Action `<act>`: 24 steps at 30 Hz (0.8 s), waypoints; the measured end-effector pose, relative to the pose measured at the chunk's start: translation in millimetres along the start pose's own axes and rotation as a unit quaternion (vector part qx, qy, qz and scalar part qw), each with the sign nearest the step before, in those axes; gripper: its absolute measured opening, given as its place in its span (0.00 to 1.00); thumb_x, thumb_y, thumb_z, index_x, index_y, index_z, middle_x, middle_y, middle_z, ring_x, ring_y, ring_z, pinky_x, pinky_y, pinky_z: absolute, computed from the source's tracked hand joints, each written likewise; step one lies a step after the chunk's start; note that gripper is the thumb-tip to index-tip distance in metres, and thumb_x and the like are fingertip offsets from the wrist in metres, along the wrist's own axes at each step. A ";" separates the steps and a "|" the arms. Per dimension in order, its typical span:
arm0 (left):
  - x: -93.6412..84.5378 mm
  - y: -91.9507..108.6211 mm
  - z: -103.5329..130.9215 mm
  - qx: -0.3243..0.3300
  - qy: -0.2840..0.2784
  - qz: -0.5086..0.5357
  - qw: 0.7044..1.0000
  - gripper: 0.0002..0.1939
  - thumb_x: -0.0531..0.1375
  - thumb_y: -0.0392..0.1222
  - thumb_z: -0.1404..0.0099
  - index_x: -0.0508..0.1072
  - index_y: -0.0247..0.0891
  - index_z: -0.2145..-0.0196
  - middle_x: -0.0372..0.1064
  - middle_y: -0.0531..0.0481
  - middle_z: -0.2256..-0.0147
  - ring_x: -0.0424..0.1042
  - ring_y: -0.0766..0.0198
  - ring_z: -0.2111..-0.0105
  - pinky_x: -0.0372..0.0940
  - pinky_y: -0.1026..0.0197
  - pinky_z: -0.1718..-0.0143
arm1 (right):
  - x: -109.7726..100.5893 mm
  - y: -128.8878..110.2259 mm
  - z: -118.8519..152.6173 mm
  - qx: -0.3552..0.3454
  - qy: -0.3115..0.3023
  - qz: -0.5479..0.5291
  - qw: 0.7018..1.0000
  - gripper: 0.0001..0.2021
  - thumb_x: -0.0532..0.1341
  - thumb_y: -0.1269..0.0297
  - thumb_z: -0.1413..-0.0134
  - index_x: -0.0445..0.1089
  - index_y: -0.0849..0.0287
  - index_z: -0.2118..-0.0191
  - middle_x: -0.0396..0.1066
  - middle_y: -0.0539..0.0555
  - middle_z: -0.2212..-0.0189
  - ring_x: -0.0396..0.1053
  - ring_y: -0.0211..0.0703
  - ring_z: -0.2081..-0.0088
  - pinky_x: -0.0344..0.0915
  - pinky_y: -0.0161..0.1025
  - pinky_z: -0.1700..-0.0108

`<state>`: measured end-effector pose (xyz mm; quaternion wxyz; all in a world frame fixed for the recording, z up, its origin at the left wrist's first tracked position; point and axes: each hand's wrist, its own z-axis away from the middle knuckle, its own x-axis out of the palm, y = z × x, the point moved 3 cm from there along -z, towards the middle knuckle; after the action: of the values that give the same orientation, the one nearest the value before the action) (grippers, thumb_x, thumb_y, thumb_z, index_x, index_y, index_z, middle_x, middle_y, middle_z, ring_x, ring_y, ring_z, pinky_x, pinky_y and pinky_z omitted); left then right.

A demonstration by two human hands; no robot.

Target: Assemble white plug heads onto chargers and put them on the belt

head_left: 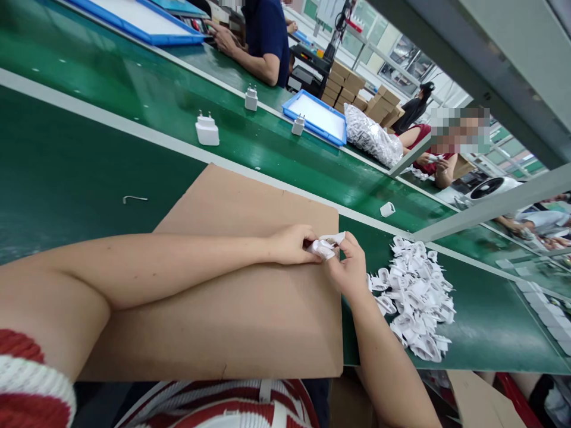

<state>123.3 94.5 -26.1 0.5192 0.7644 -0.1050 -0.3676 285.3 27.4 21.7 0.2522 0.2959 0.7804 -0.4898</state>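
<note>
My left hand [292,245] reaches across the brown cardboard sheet [214,321], its fingers closed on a small white plastic charger part [322,248]. My right hand [350,267] pinches the same part from the other side, above the sheet's right edge. White covering shows on some right fingertips, and where it ends and the part begins is hard to make out. Just right of my right hand lies a heap of loose white plug parts [419,297] on the green bench.
White plug adapters [207,129] stand along the green conveyor belt [165,113], with a white piece [388,209] further right. A bent metal hook [134,198] lies at left. Across the belt are a blue tray [316,119], a filled plastic bag [372,135] and co-workers. A slanted metal post [482,205] rises at right.
</note>
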 end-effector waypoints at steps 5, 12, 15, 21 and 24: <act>0.2 -0.1 -0.6 -0.006 -0.004 -0.018 1.000 0.16 0.70 0.55 0.42 0.79 0.39 0.69 0.70 0.50 0.68 0.68 0.62 0.70 0.61 0.60 0.70 | 0.9 1.4 7.0 0.020 0.036 -0.059 0.997 0.06 0.63 0.63 0.39 0.78 0.52 0.60 0.74 0.53 0.61 0.73 0.46 0.57 0.70 0.44 0.54; 0.2 1.0 0.1 -0.003 -0.010 0.001 1.000 0.14 0.69 0.53 0.41 0.80 0.39 0.68 0.73 0.49 0.65 0.70 0.60 0.67 0.64 0.60 0.66 | -1.4 -3.6 2.4 -0.034 -0.026 0.064 0.997 0.05 0.60 0.67 0.40 0.75 0.54 0.66 0.67 0.53 0.67 0.68 0.47 0.62 0.66 0.44 0.59; 0.1 2.4 0.6 -0.001 -0.013 -0.002 1.000 0.13 0.69 0.52 0.41 0.80 0.38 0.68 0.72 0.49 0.66 0.70 0.60 0.68 0.64 0.59 0.66 | -2.1 -1.4 -2.3 -0.047 -0.046 0.108 0.992 0.05 0.60 0.69 0.43 0.70 0.55 0.70 0.65 0.53 0.68 0.64 0.47 0.65 0.62 0.43 0.63; 0.8 2.0 1.0 0.004 0.003 0.007 1.000 0.14 0.70 0.52 0.42 0.80 0.39 0.68 0.73 0.50 0.68 0.71 0.59 0.68 0.64 0.60 0.67 | -4.2 -3.5 -7.1 -0.114 -0.048 0.174 0.977 0.08 0.58 0.74 0.51 0.63 0.54 0.75 0.60 0.51 0.72 0.60 0.46 0.68 0.63 0.45 0.57; 1.0 1.0 1.1 -0.021 0.001 -0.008 1.000 0.15 0.70 0.54 0.43 0.80 0.39 0.67 0.72 0.50 0.69 0.70 0.60 0.69 0.62 0.60 0.68 | -4.4 -4.6 -8.2 -0.127 -0.053 0.188 0.973 0.08 0.58 0.75 0.53 0.63 0.54 0.75 0.59 0.50 0.73 0.60 0.45 0.68 0.64 0.47 0.52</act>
<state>123.5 92.7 -25.8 0.5318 0.7549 -0.0903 -0.3730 284.3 32.3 30.8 0.4162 0.3766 0.7519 -0.3458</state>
